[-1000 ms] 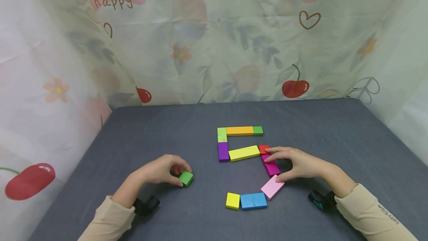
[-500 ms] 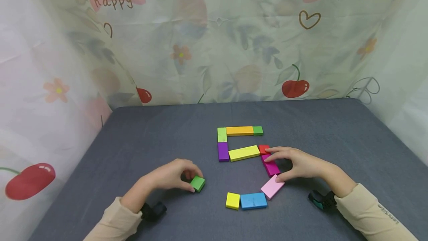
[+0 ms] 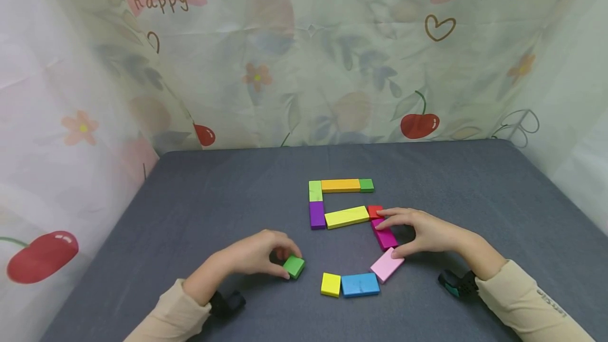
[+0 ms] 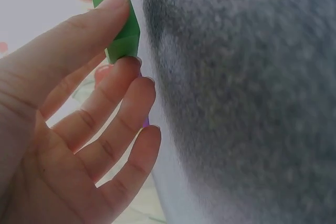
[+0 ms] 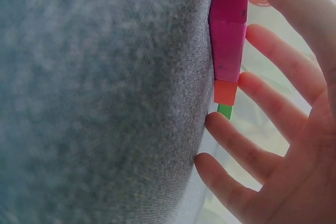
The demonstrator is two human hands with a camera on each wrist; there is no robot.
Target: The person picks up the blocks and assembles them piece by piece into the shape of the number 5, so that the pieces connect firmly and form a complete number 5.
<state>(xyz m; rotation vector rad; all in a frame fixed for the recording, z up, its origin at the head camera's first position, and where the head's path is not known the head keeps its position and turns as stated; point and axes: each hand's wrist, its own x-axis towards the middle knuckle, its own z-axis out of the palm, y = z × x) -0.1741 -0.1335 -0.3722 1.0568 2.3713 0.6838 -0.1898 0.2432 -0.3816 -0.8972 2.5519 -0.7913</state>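
My left hand (image 3: pixel 256 253) pinches a small green block (image 3: pixel 294 266) between thumb and fingers, just left of a yellow square block (image 3: pixel 330 285). In the left wrist view the thumb lies across the face of the green block. My right hand (image 3: pixel 429 231) is spread, its thumb at a pink block (image 3: pixel 387 265) and its fingertips on a magenta block (image 3: pixel 384 235) and a red block (image 3: pixel 375 212). In the right wrist view, the pink, magenta and red blocks line up end to end beside the fingertips. A blue block (image 3: pixel 360 285) lies between the yellow square and the pink one.
Further back, a long yellow block (image 3: pixel 347 217), a purple block (image 3: pixel 317 216), a lime block (image 3: pixel 315 191), an orange block (image 3: pixel 340 186) and a dark green block (image 3: pixel 367 186) continue the row. Everything lies on a grey cloth-covered table (image 3: pixel 228 189), with a printed curtain (image 3: pixel 313 57) behind.
The left hand has carried the green block rightward and a little nearer, close to the yellow square block. The right hand and the laid blocks have stayed where they were.
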